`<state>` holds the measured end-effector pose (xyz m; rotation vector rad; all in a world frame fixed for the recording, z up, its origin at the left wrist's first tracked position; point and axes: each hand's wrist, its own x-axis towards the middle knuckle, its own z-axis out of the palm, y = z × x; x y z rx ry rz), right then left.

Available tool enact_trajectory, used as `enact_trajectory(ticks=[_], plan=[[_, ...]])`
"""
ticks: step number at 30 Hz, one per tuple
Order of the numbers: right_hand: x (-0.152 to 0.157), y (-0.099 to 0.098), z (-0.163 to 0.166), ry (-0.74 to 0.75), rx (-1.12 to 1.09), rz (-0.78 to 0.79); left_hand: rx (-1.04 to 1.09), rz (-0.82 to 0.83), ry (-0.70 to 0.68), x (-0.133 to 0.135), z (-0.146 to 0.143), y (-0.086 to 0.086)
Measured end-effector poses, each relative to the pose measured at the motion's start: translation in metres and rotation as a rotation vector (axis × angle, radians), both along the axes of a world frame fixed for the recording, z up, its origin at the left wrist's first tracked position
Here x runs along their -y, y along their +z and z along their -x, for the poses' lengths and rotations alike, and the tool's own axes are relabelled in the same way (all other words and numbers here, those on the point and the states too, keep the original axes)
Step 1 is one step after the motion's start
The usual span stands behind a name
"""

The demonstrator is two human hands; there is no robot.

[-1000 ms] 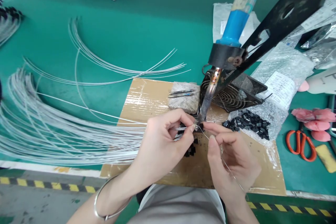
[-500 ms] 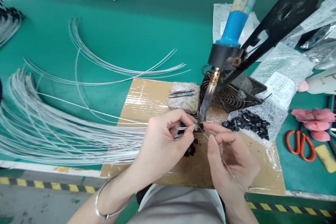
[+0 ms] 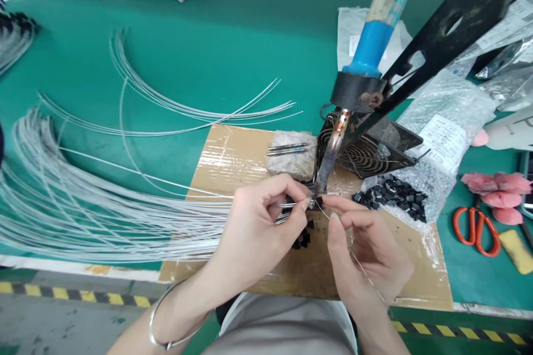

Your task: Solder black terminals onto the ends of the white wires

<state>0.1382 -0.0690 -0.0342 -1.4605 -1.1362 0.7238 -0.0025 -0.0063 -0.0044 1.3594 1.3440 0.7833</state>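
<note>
My left hand (image 3: 258, 227) pinches the end of a thin white wire (image 3: 125, 169) that trails away to the left. My right hand (image 3: 366, 249) pinches a fine solder wire (image 3: 366, 274) that runs back past my wrist. Both fingertips meet at the tip of the soldering iron (image 3: 328, 163), where a small black part (image 3: 318, 201) sits. The iron has a blue handle (image 3: 381, 16) and hangs fixed in a black stand (image 3: 420, 55). A few black parts (image 3: 302, 239) lie on the taped cardboard mat (image 3: 233, 161) under my hands.
Bundles of white wires (image 3: 62, 216) fan out at left and across the green table (image 3: 216, 28). A grey sponge block (image 3: 291, 155) with pins, a wire fan guard (image 3: 362, 152), a pile of black parts (image 3: 393, 194) on bubble wrap, and red scissors (image 3: 477, 227) lie right.
</note>
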Motion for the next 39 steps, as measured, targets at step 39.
enact_trajectory(ticks=[39], plan=[[0.003,-0.01,-0.007,0.079,-0.096,0.043,-0.01,0.147,0.036,-0.005,0.002,-0.006]])
